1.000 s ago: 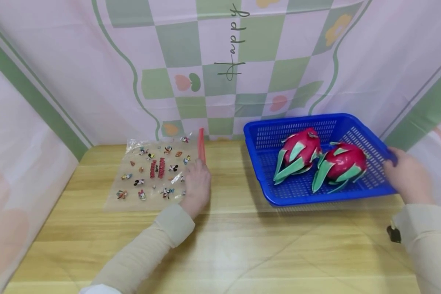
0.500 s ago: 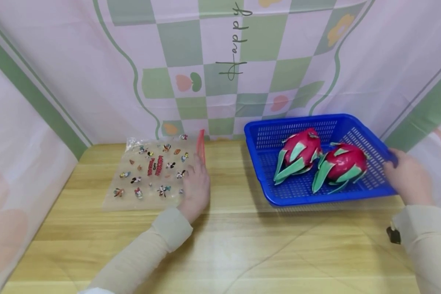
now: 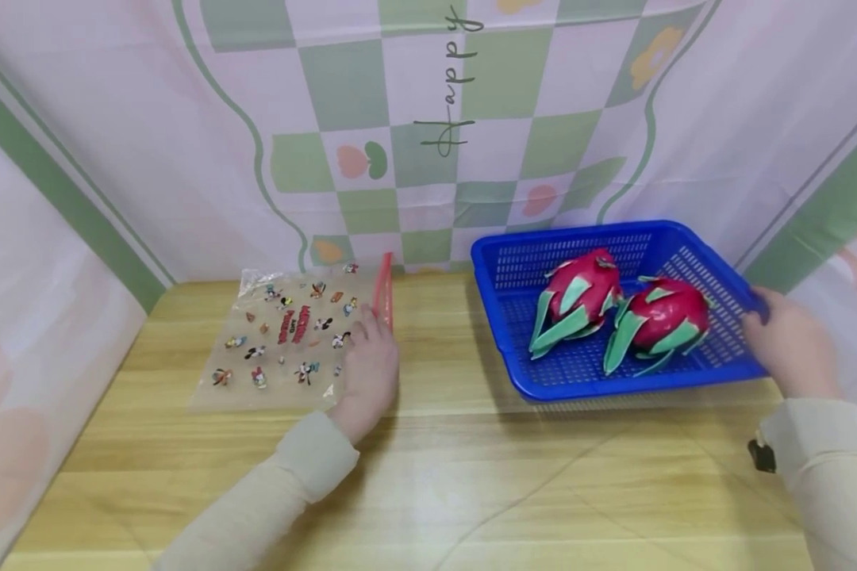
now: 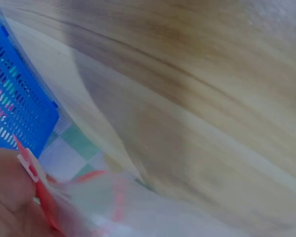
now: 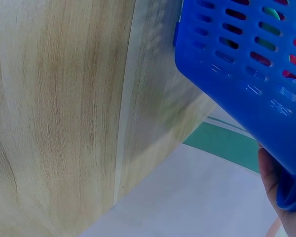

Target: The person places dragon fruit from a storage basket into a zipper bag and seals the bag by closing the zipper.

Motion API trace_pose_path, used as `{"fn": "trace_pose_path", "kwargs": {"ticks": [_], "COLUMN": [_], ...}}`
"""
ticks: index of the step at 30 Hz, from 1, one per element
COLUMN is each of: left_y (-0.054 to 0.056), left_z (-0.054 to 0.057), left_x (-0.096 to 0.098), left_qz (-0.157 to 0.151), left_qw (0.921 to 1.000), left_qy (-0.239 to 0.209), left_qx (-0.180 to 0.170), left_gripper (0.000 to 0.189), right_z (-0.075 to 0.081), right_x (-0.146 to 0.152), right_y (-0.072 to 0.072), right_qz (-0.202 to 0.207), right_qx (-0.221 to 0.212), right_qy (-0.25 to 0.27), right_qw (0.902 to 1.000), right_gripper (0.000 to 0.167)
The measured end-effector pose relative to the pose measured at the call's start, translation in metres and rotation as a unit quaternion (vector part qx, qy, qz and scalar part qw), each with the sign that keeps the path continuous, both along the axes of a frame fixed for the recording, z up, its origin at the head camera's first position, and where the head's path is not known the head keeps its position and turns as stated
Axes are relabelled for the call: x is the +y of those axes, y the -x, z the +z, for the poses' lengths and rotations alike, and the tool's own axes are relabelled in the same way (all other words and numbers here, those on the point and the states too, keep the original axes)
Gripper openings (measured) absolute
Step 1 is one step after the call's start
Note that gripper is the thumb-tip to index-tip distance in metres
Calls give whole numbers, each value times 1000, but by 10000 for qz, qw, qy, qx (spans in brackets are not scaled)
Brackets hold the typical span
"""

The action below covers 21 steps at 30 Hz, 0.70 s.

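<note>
A clear zip bag (image 3: 257,333) with small cartoon prints and a red zip edge (image 3: 382,289) lies on the left of the table. My left hand (image 3: 370,363) holds it by that red edge; in the left wrist view the red strip (image 4: 45,200) runs along the fingers. On the right is a blue plastic basket (image 3: 536,385) with slotted walls. Two dragon fruits, a left one (image 3: 589,285) and a right one (image 3: 667,313), lie in it, pink with green scales. My right hand (image 3: 793,341) grips the basket's right rim, thumb on top.
A wooden table (image 3: 428,476) carries everything. Behind it hangs a checked cloth (image 3: 428,95) with "Happy" on it, close to the far sides of bag and basket. Pale cloth walls (image 3: 43,262) stand on both sides.
My left hand has shifted slightly left, and the bag's printed face has slid a little left with it. The basket, the dragon fruits and my right hand stay in place.
</note>
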State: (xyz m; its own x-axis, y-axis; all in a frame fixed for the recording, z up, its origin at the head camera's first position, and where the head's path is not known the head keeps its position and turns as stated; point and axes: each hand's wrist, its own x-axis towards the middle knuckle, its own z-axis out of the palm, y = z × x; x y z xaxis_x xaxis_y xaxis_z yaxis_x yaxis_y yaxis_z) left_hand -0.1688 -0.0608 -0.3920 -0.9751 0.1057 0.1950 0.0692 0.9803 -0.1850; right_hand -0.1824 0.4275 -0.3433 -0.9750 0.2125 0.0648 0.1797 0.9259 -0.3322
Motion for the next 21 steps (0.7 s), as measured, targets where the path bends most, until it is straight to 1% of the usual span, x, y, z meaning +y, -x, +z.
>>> {"fn": "trace_pose_path", "kwargs": {"ticks": [4, 6, 8, 12, 17, 19, 21], "left_y": [-1, -1, -1, -2, -3, -3, -2], "left_z": [3, 3, 4, 4, 6, 6, 6], "left_x": [-3, -4, -4, -4, -4, -5, -6], "left_qz": [133, 237, 306, 366, 356, 346, 345], "left_qw": [9982, 9965, 9952, 9941, 9944, 9949, 9951], "left_qy": [-259, -352, -434, -384, -186, -224, -352], "left_qx": [-531, -714, -816, -941, -974, -917, -861], "left_gripper": [77, 80, 81, 78, 82, 85, 89], "right_z": [-2, -3, -3, -3, -3, -4, -4], "right_x": [3, 4, 5, 5, 6, 6, 6], "right_y": [2, 3, 3, 3, 3, 3, 3], "right_qz": [27, 30, 24, 15, 12, 10, 7], "right_qx": [-29, -31, -41, -30, -48, -53, -59], "right_qy": [7, 4, 2, 37, 69, 69, 77], "right_qw": [10000, 10000, 10000, 10000, 10000, 10000, 10000], "right_gripper": [56, 56, 56, 57, 57, 57, 57]}}
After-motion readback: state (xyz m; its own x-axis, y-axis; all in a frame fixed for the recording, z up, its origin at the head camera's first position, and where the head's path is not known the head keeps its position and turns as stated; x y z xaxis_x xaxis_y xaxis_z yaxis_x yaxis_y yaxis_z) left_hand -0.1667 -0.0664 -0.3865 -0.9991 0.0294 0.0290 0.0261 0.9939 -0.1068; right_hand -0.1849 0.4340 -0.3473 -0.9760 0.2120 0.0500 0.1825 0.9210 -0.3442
